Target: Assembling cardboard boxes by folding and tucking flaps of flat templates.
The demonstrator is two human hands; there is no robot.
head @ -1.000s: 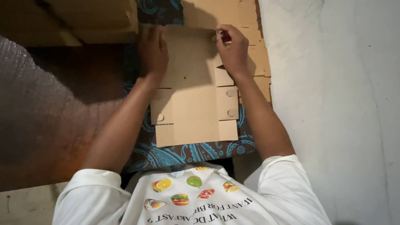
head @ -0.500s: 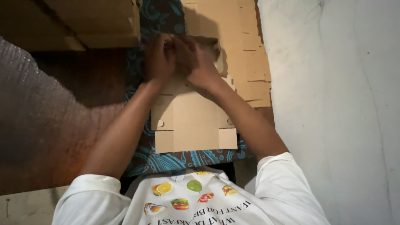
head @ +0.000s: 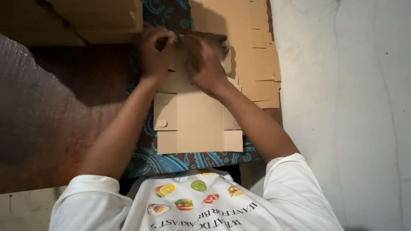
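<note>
Head view, left hand (head: 155, 52), right hand (head: 204, 64) gripping tan cardboard blank (head: 198, 124)

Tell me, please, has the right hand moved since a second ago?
Yes. The right hand has shifted toward the left hand, away from the stack of flat cardboard alongside, over the cardboard blank.

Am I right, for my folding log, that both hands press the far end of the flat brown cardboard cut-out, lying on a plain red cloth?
Not quite: the head view shows both hands on the flat brown cardboard cut-out, but the cloth is dark with a blue paisley pattern.
</note>
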